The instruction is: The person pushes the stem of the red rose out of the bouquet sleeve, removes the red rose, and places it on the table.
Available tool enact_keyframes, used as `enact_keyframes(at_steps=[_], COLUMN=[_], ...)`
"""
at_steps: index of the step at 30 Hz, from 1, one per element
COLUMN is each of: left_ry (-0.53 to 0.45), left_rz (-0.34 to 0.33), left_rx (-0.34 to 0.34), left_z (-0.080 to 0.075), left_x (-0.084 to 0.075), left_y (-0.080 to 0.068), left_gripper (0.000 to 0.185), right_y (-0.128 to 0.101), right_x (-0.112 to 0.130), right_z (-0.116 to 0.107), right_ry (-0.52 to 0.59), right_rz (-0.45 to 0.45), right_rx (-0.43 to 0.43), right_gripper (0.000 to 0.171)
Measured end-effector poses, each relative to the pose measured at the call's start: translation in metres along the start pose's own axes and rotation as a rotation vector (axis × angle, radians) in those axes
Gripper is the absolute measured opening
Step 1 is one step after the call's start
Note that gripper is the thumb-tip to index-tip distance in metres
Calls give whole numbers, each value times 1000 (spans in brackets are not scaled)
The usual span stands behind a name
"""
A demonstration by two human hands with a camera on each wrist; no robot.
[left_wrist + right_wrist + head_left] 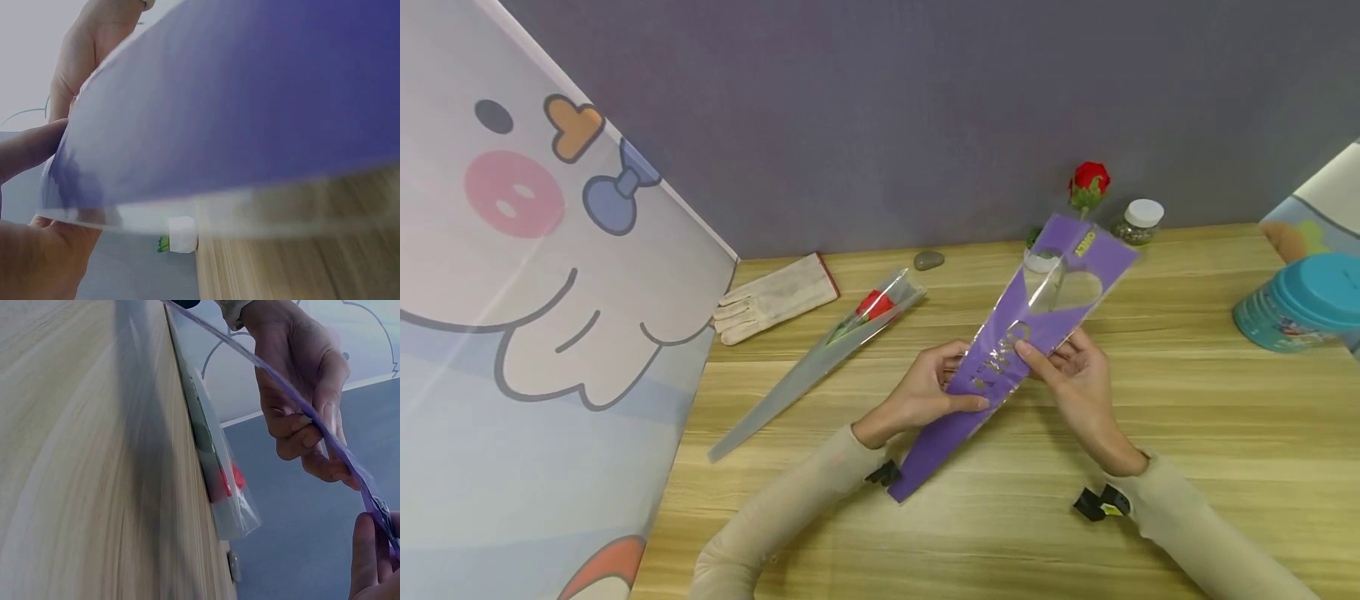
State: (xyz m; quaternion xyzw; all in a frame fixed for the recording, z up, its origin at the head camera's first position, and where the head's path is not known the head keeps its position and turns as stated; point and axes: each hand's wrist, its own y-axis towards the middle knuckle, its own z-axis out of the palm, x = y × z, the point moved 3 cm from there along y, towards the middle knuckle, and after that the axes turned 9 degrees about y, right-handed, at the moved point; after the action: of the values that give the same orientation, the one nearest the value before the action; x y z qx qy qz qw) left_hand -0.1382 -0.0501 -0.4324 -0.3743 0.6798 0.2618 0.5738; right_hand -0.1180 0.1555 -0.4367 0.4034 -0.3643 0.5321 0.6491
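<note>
Wood bench (1180,400), grey wall (887,125) behind. Pinching purple sleeve (996,350) over bench middle with left hand (927,387) and right hand (1081,387). Red rose (1088,178) past top, inside or behind unclear. Probably sleeving; next, likely calls for easing rose down. Glove (778,298) at far-left corner.

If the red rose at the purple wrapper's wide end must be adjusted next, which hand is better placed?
Probably the right hand: it grips the purple wrapper nearer the red rose, while the left hand grips lower and could steady the wrapper.
</note>
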Motion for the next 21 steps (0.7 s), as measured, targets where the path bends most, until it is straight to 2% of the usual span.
enact_keyframes(at_steps=[10,13,17,19,21], left_ry=[-13,-22,-15,-12,-11], left_rz=[14,18,11,7,4], left_rx=[20,18,13,11,9], left_z=[-4,-5,-7,-7,-8], left_x=[2,2,3,3,3], left_y=[-3,-5,-8,-9,-10], left_gripper=[54,53,54,54,53], right_y=[1,2,10,17,26], right_x=[2,3,9,17,26], right_z=[-4,-8,-19,-27,-37], right_ry=[-52,-29,5,51,119], right_rz=[48,51,51,56,51], right_rx=[67,103,93,76,76], right_gripper=[34,30,16,11,14])
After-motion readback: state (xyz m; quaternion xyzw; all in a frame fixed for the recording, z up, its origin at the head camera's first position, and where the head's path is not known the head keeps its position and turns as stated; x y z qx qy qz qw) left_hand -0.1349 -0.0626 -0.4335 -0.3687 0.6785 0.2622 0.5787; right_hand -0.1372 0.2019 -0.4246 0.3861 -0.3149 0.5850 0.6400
